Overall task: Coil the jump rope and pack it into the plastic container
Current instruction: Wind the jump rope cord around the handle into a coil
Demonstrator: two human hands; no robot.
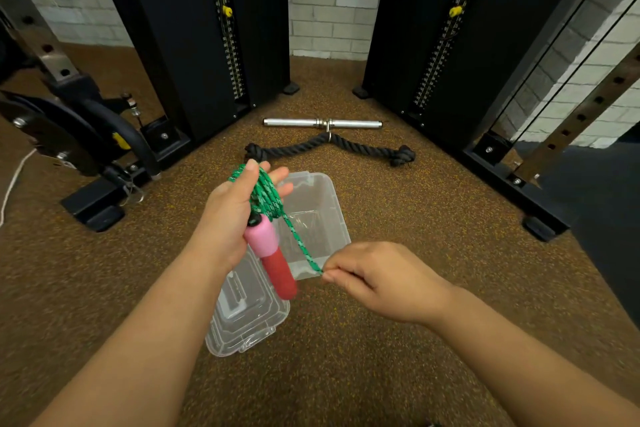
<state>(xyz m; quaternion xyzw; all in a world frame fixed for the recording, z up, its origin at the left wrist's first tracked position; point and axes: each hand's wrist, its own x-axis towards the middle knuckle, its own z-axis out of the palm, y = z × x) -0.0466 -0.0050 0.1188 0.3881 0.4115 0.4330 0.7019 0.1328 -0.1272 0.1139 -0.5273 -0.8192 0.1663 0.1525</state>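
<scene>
We are midway through the coiling step: our left hand (pixel 230 215) holds the green braided jump rope (pixel 266 196) looped several times around the palm and outstretched fingers (pixel 277 174), the thumb pressing the loops down. The rope's pink-and-red foam handle (pixel 272 255) hangs below that hand. Our right hand (pixel 377 279) pinches the free strand between thumb and forefinger, drawing it taut down from the coil, the other fingers curled in. The second handle is not visible.

The clear rectangular plastic container (pixel 337 215) sits open on the speckled brown gym floor (pixel 398 340) directly beneath the hands, its clear lid (pixel 242 319) lying just beside it, nearer us. Next, we judge, the right hand must carry the strand up and around the left hand again, keeping the loops tight and small enough for the container.
</scene>
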